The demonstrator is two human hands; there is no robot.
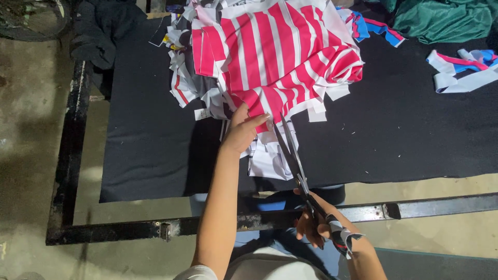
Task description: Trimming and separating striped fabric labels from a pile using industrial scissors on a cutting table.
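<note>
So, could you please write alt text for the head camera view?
A person's right hand works long scissors into pink-and-white striped fabric, which the left hand presses flat on a black cloth-covered table. Cut scraps lie around it.

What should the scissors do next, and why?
Probably close the blades a little. The right hand holds the scissors open, tips at the edge of the pink and white striped cloth, while the left hand presses that cloth flat on the black mat.
</note>
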